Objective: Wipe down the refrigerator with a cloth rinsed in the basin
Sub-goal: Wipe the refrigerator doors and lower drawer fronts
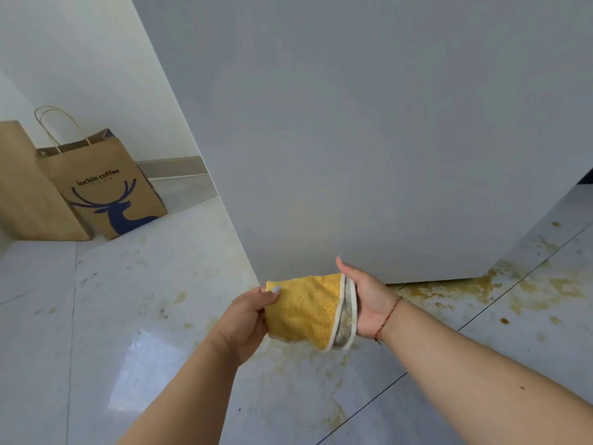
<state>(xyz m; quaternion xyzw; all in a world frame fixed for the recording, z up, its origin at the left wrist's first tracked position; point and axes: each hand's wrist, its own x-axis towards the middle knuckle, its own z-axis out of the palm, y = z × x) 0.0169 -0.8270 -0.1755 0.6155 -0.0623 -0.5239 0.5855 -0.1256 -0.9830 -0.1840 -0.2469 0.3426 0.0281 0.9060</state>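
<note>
The refrigerator [369, 139] fills the upper middle and right as a plain grey side panel reaching down to the floor. In front of its lower corner, a folded yellow cloth [305, 309] with a grey-white underside is held between both hands. My left hand [248, 319] pinches its left edge with the thumb on top. My right hand [365, 300] holds the right, folded edge against the palm, its fingers hidden behind the cloth. The basin is not in view.
Two brown paper bags [96, 187] stand against the white wall at the left. The glossy tiled floor [128, 316] carries yellowish-brown stains under the refrigerator's base and to the right [481, 287].
</note>
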